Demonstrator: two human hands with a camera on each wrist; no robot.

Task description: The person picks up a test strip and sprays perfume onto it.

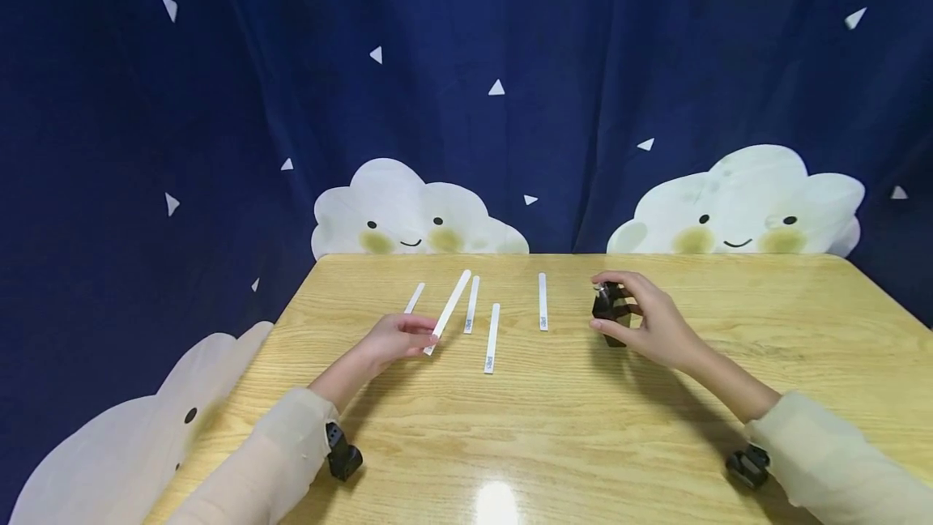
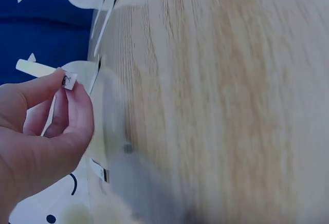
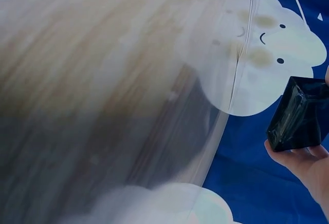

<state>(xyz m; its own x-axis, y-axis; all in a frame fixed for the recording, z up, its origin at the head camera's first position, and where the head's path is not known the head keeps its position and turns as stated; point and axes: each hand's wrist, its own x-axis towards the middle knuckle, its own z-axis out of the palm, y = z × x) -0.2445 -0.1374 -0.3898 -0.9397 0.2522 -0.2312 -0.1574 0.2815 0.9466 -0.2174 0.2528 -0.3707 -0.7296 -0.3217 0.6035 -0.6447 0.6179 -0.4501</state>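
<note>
My left hand [image 1: 397, 337] pinches the near end of a long white paper strip [image 1: 448, 310] and lifts it off the wooden table [image 1: 583, 428]. In the left wrist view, thumb and fingers [image 2: 67, 98] clamp the strip's printed end [image 2: 46, 72]. My right hand [image 1: 649, 318] grips a small dark glass bottle [image 1: 608, 308] with a silver top, standing on the table. The right wrist view shows the bottle [image 3: 300, 113] held between fingers and thumb. Several more white strips lie flat between the hands: one [image 1: 414, 298], another [image 1: 472, 304], a nearer one [image 1: 492, 337] and one [image 1: 543, 300] closest to the bottle.
A dark blue curtain [image 1: 466, 63] with white triangles and smiling cloud shapes [image 1: 408, 213] hangs behind the table's far edge. Another cloud cutout [image 1: 124, 444] stands off the table's left side. Black wrist cameras [image 1: 342, 452] sit on both forearms.
</note>
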